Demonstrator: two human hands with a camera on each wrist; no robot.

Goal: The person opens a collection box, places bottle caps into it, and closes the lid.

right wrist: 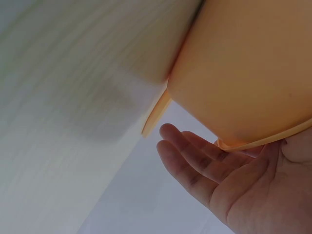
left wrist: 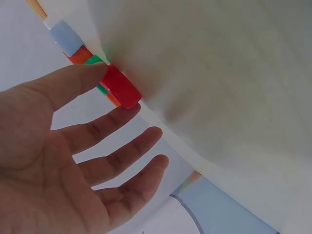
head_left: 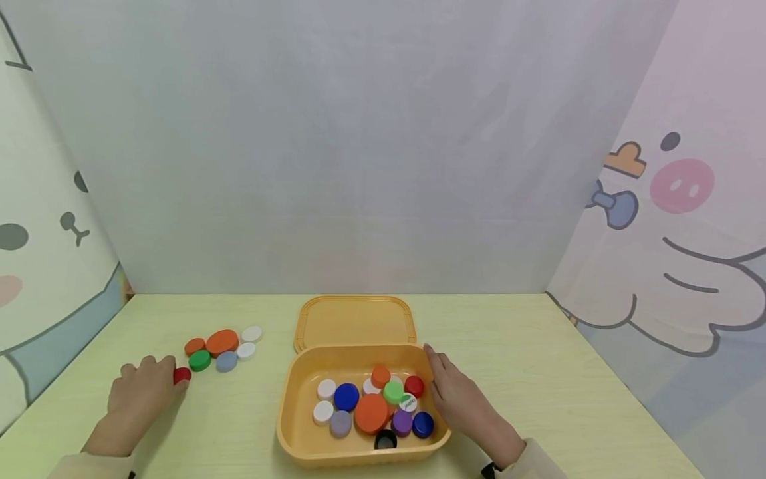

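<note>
My left hand [head_left: 141,391] pinches a red bottle cap [left wrist: 123,87] between thumb and index fingertip at the table's left. The other three fingers are spread and loosely bent. Just beyond lie a green cap [head_left: 200,360], a small orange cap [head_left: 194,345], a large orange cap [head_left: 223,342], a grey-blue cap [head_left: 227,361] and white caps [head_left: 252,334]. My right hand [head_left: 459,392] rests along the right rim of an orange-yellow box [right wrist: 243,63], its fingers relaxed outside the wall. Inside the box are several caps, among them a large orange one [head_left: 372,413] and a blue one [head_left: 346,397].
A flat orange-yellow lid [head_left: 356,320] lies directly behind the box on the pale yellow table [head_left: 538,372]. A plain grey-white curtain [head_left: 359,146] hangs along the back edge. Cartoon-printed cloths [head_left: 682,253] flank the table on both sides.
</note>
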